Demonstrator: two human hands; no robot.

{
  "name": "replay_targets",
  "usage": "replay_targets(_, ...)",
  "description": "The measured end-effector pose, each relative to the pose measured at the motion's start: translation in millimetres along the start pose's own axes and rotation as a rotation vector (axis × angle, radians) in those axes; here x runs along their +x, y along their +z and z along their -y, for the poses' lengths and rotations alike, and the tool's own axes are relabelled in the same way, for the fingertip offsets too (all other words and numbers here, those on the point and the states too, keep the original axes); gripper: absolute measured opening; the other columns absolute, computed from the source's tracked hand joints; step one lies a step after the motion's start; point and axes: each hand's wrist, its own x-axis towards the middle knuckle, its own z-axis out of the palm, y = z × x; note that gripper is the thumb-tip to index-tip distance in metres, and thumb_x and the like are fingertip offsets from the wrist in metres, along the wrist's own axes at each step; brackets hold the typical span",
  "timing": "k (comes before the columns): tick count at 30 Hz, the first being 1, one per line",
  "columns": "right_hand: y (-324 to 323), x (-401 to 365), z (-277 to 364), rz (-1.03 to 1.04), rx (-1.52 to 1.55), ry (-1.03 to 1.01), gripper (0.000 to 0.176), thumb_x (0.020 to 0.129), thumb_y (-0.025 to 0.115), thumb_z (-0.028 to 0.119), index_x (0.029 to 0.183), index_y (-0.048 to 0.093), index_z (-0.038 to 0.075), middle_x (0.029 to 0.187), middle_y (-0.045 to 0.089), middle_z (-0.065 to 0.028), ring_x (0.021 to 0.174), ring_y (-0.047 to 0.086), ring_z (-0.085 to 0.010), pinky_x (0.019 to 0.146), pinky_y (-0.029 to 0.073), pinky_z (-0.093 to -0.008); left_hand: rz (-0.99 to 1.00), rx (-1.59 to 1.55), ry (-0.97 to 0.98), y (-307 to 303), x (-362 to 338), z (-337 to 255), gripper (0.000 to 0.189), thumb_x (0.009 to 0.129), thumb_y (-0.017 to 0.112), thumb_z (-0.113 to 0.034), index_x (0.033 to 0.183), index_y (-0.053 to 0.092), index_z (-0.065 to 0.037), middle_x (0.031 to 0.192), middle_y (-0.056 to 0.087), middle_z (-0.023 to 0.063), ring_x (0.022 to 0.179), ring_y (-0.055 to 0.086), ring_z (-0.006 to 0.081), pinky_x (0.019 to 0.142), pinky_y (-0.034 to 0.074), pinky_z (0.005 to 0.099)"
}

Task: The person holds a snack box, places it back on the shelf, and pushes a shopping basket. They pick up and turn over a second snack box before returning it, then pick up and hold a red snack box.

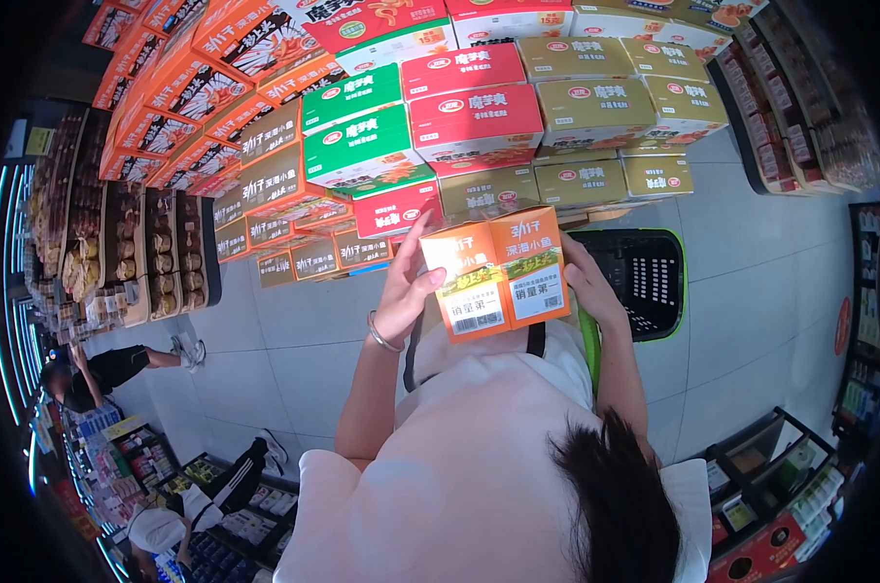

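Note:
In front of my chest I hold an orange snack carton (503, 267), whose two matching printed panels meet along a seam and carry white label strips with barcodes near the bottom. My left hand (415, 287), with a bangle on its wrist, grips the left side, thumb on the front panel. On the opposite side, my right hand (587, 282) is closed around the carton's edge, its fingers partly hidden. Just beyond the carton stand stacked snack boxes in red (474, 121), green (357, 126) and gold (595, 112).
A black shopping basket with a green rim (681, 291) is beside me on the right. More orange boxes (207, 87) are piled at the upper left. Shelves (148, 253) flank the tiled floor. Two people (100, 374) (182, 520) are at the left.

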Motion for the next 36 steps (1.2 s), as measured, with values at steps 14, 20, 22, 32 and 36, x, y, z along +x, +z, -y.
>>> replay_targets(14,1.1,1.9,-0.1,-0.014,0.111,-0.010,0.087,0.089,0.052,0.064,0.148,0.038,0.003,0.137,0.053,-0.0178,0.123,0.047,-0.0284,0.108,0.033,-0.0401,0.020,-0.022,-0.009,-1.2,1.5,0.9,0.089,0.082,0.069,-0.030,0.155,0.023,-0.006,0.145,0.043,0.0135,0.136,0.039,0.0236,0.113,0.028,0.0390)
replay_targets(20,0.4,4.4,-2.5,0.000,0.148,-0.019,0.089,0.088,0.052,0.066,0.148,0.037,0.002,0.134,0.053,-0.0196,0.123,0.049,-0.0293,0.108,0.033,-0.0412,0.020,-0.010,0.003,-2.8,3.0,3.4,0.090,0.082,0.069,-0.031,0.155,0.023,-0.006,0.146,0.043,0.0137,0.137,0.039,0.0238,0.113,0.028,0.0387)
replay_targets(22,-3.8,4.0,-6.0,0.032,0.027,-0.008,0.090,0.088,0.052,0.067,0.148,0.037,0.002,0.132,0.054,-0.0194,0.123,0.049,-0.0288,0.107,0.033,-0.0412,0.031,-0.015,0.001,-3.1,3.5,4.0,0.090,0.082,0.069,-0.031,0.155,0.023,-0.006,0.148,0.041,0.0138,0.138,0.037,0.0241,0.113,0.027,0.0389)
replay_targets(32,-3.9,3.2,-8.5,0.026,0.045,-0.025,0.088,0.089,0.051,0.066,0.148,0.038,0.003,0.133,0.054,-0.0182,0.123,0.047,-0.0284,0.108,0.033,-0.0411,0.026,0.003,0.005,-1.9,3.8,2.6,0.088,0.083,0.069,-0.031,0.155,0.023,-0.006,0.154,0.034,0.0125,0.141,0.033,0.0246,0.115,0.025,0.0391)
replay_targets(36,-4.6,3.0,-8.3,0.025,0.044,-0.025,0.089,0.089,0.051,0.067,0.148,0.037,0.002,0.133,0.053,-0.0186,0.123,0.048,-0.0285,0.108,0.033,-0.0410,0.017,0.007,0.013,-0.2,3.9,2.3,0.089,0.082,0.069,-0.031,0.155,0.023,-0.006,0.153,0.035,0.0126,0.140,0.034,0.0244,0.115,0.025,0.0389)
